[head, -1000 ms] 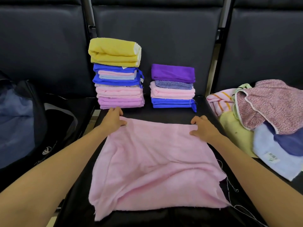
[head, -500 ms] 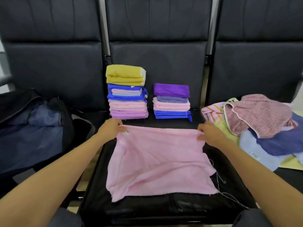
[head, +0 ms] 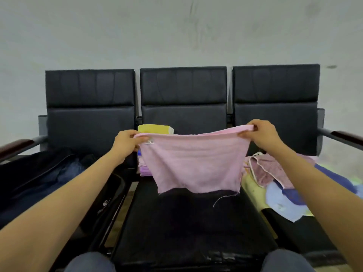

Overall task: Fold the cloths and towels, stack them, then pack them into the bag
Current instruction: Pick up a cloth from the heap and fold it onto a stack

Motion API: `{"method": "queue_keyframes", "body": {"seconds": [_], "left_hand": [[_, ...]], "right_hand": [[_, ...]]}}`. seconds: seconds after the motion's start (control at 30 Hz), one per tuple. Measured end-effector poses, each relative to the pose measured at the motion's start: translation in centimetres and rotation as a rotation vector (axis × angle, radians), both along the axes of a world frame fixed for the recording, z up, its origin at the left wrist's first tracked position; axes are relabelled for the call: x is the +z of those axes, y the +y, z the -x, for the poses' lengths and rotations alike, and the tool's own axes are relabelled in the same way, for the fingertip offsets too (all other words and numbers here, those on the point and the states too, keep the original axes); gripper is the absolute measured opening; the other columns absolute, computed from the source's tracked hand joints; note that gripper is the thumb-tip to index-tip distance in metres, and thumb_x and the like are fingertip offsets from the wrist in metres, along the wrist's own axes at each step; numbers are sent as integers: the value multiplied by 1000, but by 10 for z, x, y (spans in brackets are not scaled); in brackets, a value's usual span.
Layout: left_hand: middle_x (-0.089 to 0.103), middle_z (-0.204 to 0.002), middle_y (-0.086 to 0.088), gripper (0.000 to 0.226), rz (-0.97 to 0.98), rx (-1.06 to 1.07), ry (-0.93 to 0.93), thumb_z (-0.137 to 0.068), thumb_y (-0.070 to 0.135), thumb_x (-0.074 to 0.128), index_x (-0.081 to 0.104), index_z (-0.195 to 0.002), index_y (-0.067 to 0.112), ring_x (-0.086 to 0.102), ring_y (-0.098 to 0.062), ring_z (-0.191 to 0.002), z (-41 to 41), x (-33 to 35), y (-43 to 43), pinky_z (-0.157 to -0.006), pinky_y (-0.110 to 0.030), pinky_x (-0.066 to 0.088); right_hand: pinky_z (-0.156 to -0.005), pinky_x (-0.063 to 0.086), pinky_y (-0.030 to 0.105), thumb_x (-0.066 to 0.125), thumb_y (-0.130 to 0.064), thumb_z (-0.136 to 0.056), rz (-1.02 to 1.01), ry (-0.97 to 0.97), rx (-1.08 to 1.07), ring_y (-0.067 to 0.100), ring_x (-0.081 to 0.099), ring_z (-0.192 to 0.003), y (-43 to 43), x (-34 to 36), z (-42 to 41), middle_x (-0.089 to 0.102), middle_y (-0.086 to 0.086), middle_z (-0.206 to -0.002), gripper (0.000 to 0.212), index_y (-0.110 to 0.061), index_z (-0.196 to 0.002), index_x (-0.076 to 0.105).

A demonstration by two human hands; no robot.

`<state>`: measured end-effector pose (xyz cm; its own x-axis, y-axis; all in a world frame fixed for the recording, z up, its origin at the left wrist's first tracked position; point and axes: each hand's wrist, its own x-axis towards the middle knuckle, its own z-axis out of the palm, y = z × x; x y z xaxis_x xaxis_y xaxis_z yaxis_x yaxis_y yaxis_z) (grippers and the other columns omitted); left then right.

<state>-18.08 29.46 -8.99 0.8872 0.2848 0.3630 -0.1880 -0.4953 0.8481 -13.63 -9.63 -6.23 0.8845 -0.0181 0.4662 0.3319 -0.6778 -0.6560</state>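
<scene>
Both hands hold a pink cloth (head: 192, 165) up in the air over the middle seat (head: 186, 228) of a row of three black, smooth padded chairs. The left hand (head: 125, 143) pinches the cloth's upper left corner between thumb and fingers. The right hand (head: 263, 134) has its fingers curled round the upper right corner. The top hem sags a little between them.

The cloth is thin, soft and roughly square. Its lower edge is raw and frayed, with a loose thread (head: 222, 199) dangling from it. A small white label (head: 149, 142) is sewn just below the upper left corner; its writing is too blurred to read.

Behind the cloth, against the middle backrest, a folded yellow towel (head: 155, 128) with a pale edge tops a stack of folded cloths (head: 144, 168). Only pink and lilac layers of the stack show past the left hand.

On the right seat lies a loose pile. It holds a speckled pink cloth (head: 273, 169) with cream piping, a dark blue cloth (head: 294, 195), a yellow cloth (head: 253, 190) and a light blue towel (head: 282, 211). The towel carries a small tag that cannot be read.

On the left seat sits the open dark bag (head: 49, 179), with blue fabric inside. A small white logo (head: 105, 202) on its side is illegible.

Dark wood-topped armrests (head: 17, 144) end the row.
</scene>
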Motion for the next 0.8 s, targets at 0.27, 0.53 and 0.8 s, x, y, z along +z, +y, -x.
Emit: {"method": "queue_keyframes", "body": {"seconds": [0.27, 0.53, 0.8], "left_hand": [[68, -84, -4, 6, -58, 25, -72, -80, 16, 76, 72, -85, 16, 59, -16, -77, 11, 28, 3, -68, -27, 45], [67, -92, -12, 18, -93, 76, 24, -76, 15, 80, 72, -90, 8, 59, -24, -85, 0, 15, -3, -73, -34, 50], [65, -85, -7, 22, -13, 152, -64, -76, 18, 80, 66, -88, 6, 59, -21, -80, -25, 5, -10, -65, -26, 48]], "right_hand": [[-81, 54, 46, 71, -16, -84, -50, -15, 60, 24, 60, -78, -14, 20, 11, 64, 9, -80, 10, -8, -85, 66], [-78, 57, 50, 58, -8, -93, -153, 153, 30, 33, 62, -81, -12, -4, -10, 58, 13, -87, 6, -4, -95, 61], [-89, 53, 49, 53, -8, -94, -324, 171, -16, 28, 59, -92, 0, -33, -49, 57, 13, -95, 5, -6, -95, 57]]}}
